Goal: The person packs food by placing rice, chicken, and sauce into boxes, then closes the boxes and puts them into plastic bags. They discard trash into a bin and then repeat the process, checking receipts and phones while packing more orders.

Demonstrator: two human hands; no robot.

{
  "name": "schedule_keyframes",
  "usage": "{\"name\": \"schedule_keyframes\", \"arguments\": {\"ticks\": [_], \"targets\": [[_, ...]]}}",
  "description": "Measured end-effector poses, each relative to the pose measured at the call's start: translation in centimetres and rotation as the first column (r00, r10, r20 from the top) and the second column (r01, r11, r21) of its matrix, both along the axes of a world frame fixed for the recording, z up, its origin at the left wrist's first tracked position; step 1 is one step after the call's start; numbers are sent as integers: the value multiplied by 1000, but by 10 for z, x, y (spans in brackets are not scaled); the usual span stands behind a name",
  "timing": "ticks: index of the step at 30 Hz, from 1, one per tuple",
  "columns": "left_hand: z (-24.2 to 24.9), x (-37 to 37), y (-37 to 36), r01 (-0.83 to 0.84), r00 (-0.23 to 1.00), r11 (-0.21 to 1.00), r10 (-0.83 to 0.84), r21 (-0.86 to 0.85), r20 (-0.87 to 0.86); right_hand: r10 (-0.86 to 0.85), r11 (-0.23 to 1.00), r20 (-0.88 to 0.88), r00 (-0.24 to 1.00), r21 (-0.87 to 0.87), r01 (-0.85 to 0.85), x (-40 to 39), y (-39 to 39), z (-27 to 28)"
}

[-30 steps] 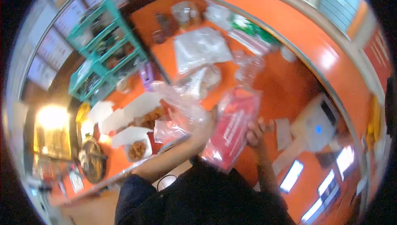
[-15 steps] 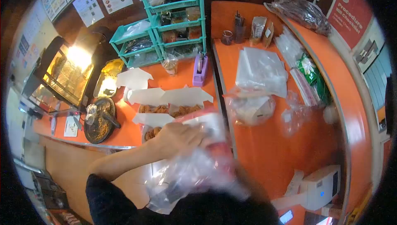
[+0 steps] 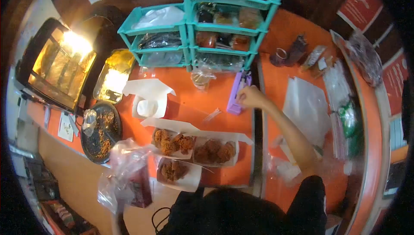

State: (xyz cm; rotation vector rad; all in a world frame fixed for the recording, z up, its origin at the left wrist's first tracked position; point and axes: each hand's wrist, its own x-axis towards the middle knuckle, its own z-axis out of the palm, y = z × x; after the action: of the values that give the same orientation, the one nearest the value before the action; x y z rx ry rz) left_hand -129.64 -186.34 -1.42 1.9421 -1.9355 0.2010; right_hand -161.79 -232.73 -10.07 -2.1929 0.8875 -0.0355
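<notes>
At the lower left, a clear plastic bag (image 3: 125, 157) with a red box (image 3: 141, 187) in it is held up by my left hand, whose fingers are hidden by the bag. My right hand (image 3: 249, 97) is at the purple tape dispenser (image 3: 235, 99), its fingers bunched beside the tape; what they pinch is too small to make out. Between my arms, open paper boxes of fried chicken stand on the orange counter: a left one (image 3: 171, 144), a right one (image 3: 215, 152) and a nearer one (image 3: 174, 172).
Behind the chicken is an open white box (image 3: 148, 106) with a white lump inside. A dark stone mortar (image 3: 101, 138), metal tray (image 3: 113, 77) and lit display case (image 3: 60, 69) stand left. Teal racks (image 3: 224, 30) rise at the back. Plastic bags (image 3: 306, 110) lie right.
The bag with the red box has moved from in front of my chest to the lower left. My right hand has come into view at the tape dispenser. The view has shifted.
</notes>
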Motion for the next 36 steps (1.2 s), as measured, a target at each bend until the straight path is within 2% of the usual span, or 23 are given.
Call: {"name": "schedule_keyframes", "arguments": {"ticks": [2,3,5,8,11,14,16,18,20,21,23,25,28,29,30,31,33,35,36], "targets": [[-15,25,32,-187,982,980,188,68,-7,244,961,125,962,-168,-222,40,-8,-58],[-21,34,47,-260,965,961,261,94,-7,262,958,21,965,-128,-258,61,-1,-82],[-32,47,72,-368,928,920,373,138,-10,360,912,51,932,-227,-340,95,16,-117],[-40,55,102,-468,878,865,478,183,-15,401,855,55,914,-382,-352,130,36,-135],[-46,53,120,-518,846,830,533,205,-22,400,879,-253,881,-167,-447,147,47,-118],[-48,50,128,-529,838,823,545,207,-23,501,706,-406,764,-318,-632,144,64,-111],[-45,50,127,-524,842,826,539,206,-19,447,745,-424,787,-310,-590,151,72,-120],[-45,47,126,-515,850,833,527,201,-7,418,800,-461,783,-222,-557,155,75,-122],[-41,44,126,-498,861,844,508,197,1,427,855,-512,746,-41,-517,162,69,-99],[-39,43,126,-483,871,854,492,194,1,446,848,-406,798,-93,-522,164,52,-141],[-37,39,120,-442,894,879,448,181,6,327,919,-96,940,-199,-340,152,45,-113],[-34,32,109,-378,924,911,382,167,6,322,940,190,928,-185,-288,149,25,-85],[-29,10,77,-217,975,965,221,144,-9,144,980,427,892,61,-188,76,80,72],[-27,0,66,-152,988,980,155,132,-14,63,972,507,859,163,-167,40,107,111],[-28,-15,50,-70,997,991,73,118,-23,32,974,581,813,163,-154,2,135,140],[-28,-33,33,25,999,994,-22,102,-36,1,977,650,760,162,-141,-40,167,163],[-32,-81,-9,243,969,968,-238,63,-71,-111,979,671,734,200,-35,-124,241,196],[-40,-150,-52,463,881,886,-458,19,-118,-176,979,706,686,197,48,-196,307,198],[-41,-194,-73,561,817,828,-556,-9,-153,-179,984,661,729,130,124,-226,340,190]]}}
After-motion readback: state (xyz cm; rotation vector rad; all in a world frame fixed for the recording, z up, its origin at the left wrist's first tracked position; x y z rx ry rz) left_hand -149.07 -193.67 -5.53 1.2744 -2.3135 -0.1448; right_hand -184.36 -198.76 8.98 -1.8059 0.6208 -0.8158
